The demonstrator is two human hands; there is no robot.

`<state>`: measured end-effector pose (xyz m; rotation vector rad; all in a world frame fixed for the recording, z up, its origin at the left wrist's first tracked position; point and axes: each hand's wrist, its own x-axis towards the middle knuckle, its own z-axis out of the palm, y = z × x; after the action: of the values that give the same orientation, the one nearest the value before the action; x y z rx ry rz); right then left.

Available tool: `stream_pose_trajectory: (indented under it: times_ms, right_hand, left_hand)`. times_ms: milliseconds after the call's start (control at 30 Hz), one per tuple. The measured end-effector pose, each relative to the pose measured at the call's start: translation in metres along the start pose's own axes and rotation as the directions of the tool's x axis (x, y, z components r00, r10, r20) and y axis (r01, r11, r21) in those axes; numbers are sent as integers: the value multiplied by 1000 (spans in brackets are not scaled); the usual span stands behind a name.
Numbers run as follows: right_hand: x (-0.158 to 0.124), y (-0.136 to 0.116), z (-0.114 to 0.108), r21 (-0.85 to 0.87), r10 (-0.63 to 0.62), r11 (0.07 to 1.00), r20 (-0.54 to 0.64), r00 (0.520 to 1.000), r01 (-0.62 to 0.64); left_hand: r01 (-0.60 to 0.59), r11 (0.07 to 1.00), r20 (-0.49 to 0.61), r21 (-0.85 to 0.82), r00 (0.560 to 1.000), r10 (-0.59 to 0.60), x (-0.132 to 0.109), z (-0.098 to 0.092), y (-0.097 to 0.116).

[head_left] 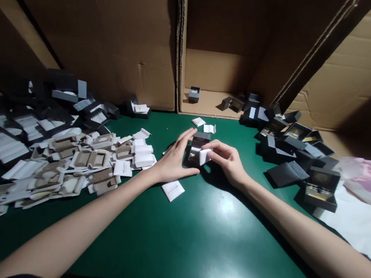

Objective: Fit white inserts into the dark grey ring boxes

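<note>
Right hand pinches white piece at open box, nearer far edge of table. Left hand splayed beside box, perhaps steadying; contact unclear.

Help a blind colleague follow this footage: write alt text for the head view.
A person's right hand pinches a small white piece at a small dark box over a green table, the left hand spread beside the box. White card pieces lie heaped at left, dark boxes to both sides, cardboard behind.
</note>
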<state>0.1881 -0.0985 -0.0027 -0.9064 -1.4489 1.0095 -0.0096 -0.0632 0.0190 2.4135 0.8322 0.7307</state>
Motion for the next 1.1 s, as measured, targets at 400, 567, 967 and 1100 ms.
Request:
stream_pose_trajectory:
  times_ms: [400,567,967,1100]
  right_hand:
    - [-3,-2,6,-262,-313,934,-280,907,241]
    - [-2,-10,1,-575,-462,722,12,887,384]
    - [-3,-15,-1,-715,-472,570,118,873,405]
    - [-3,-15,0,-674,-477,632,50,877,382]
  left_hand:
    - [82,996,133,-41,988,-76,0,-2,-1]
    - [62,998,162,-20,985,-58,0,-4,-1]
    - [30,999,164,-20,986,-26,-1,-2,-2]
    - [36,999,164,-26,986,-31,-2,-2,-2]
